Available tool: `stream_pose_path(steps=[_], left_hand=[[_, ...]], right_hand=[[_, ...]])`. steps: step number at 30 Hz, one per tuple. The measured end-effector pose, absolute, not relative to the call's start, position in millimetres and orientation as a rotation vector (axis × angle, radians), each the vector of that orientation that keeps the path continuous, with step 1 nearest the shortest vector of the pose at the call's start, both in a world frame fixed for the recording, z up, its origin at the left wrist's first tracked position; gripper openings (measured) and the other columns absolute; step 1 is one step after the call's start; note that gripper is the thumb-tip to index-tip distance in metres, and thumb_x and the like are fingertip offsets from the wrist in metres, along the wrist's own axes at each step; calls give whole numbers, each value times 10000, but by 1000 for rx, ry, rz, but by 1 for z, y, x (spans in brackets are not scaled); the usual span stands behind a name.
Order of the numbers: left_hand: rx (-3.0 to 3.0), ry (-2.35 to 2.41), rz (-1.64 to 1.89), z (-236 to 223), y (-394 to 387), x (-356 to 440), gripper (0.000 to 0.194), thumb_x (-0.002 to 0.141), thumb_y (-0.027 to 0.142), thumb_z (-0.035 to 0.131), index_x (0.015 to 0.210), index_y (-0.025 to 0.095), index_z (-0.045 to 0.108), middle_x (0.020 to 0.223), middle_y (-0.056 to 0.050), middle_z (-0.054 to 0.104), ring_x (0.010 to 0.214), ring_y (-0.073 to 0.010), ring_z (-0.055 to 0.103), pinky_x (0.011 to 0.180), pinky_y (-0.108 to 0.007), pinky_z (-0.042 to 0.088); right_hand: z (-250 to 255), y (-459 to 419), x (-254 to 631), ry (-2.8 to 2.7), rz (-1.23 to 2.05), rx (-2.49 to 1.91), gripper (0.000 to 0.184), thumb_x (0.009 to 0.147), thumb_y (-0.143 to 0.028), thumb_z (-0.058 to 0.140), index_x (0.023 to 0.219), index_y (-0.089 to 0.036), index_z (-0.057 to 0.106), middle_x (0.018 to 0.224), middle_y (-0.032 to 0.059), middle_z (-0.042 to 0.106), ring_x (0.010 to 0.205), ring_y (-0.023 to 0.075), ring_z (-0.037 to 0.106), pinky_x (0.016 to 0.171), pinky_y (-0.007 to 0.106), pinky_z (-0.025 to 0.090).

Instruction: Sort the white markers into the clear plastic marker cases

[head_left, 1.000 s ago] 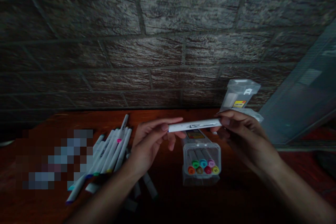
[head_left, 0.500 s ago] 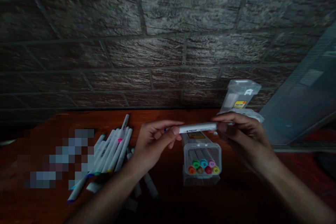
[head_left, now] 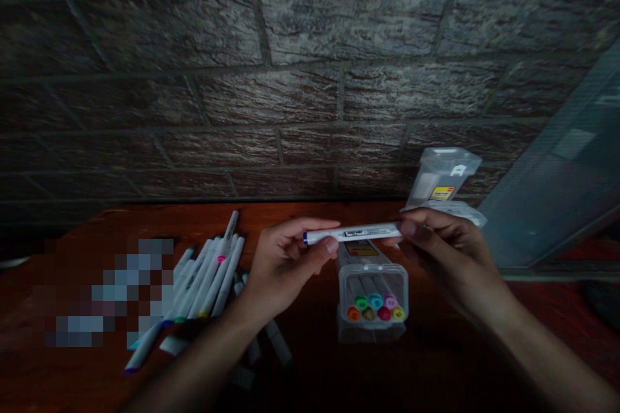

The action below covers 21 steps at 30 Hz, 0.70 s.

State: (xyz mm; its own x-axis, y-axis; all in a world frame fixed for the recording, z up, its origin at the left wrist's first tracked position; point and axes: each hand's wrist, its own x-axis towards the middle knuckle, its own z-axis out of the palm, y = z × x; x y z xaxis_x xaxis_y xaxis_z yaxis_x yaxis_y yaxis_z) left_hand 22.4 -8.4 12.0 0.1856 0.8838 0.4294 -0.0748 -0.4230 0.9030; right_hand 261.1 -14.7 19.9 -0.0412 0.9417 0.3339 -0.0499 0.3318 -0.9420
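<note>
A white marker (head_left: 368, 232) with a dark blue end and black print is held nearly level between both hands. My left hand (head_left: 285, 264) pinches it near the blue end, thumb in front and fingers behind. My right hand (head_left: 450, 242) grips its other end, which the fingers cover. Just below the marker lies a clear plastic case (head_left: 372, 335) on the table, its near end facing me. Inside it are several markers (head_left: 375, 301) with coloured ends: green, blue, pink, orange, brown, red and yellow.
Several loose white markers (head_left: 208, 277) lie left of my left hand, some partly behind my forearm. Another clear case (head_left: 438, 174) with a yellow label stands behind my right hand. A brick wall (head_left: 300, 97) rises behind the wooden table (head_left: 145, 219). Part of the left side is pixelated.
The marker has turned in my fingers, and its print faces me again. My left thumb and fingers have slid inward along it, so the dark blue end now shows.
</note>
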Motion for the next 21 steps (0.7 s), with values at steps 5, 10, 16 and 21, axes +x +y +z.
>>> stream_pose_path(steps=[5, 10, 16, 21], left_hand=[[1673, 830, 1435, 12, -10, 23, 197, 853, 212, 809, 1050, 203, 819, 742, -29, 791, 477, -100, 583, 415, -209, 433], [1741, 894, 1491, 11, -11, 25, 160, 829, 187, 834, 986, 217, 822, 807, -36, 815, 638, -158, 704, 470, -230, 481], [1760, 922, 1480, 10, -11, 24, 154, 823, 220, 857, 973, 205, 826, 862, -52, 828, 766, -200, 764, 571, -256, 563], [1768, 917, 1476, 11, -12, 24, 163, 822, 229, 853, 981, 192, 837, 771, -53, 818, 672, -190, 742, 485, -236, 513]], right_hand=[[22, -14, 259, -1339, 1032, -909, 248, 859, -470, 822, 788, -232, 824, 615, 16, 702, 513, 122, 488, 464, 252, 336], [21, -14, 260, -1416, 997, -925, 281, 899, -482, 786, 791, -226, 826, 610, 5, 652, 553, 115, 477, 496, 251, 334], [19, -15, 262, -1379, 1032, -891, 158, 860, -412, 850, 938, -275, 841, 770, 16, 795, 600, 121, 624, 542, 230, 453], [18, -14, 262, -1390, 1022, -870, 226, 841, -368, 870, 1051, -288, 840, 866, 46, 844, 759, 200, 770, 668, 290, 589]])
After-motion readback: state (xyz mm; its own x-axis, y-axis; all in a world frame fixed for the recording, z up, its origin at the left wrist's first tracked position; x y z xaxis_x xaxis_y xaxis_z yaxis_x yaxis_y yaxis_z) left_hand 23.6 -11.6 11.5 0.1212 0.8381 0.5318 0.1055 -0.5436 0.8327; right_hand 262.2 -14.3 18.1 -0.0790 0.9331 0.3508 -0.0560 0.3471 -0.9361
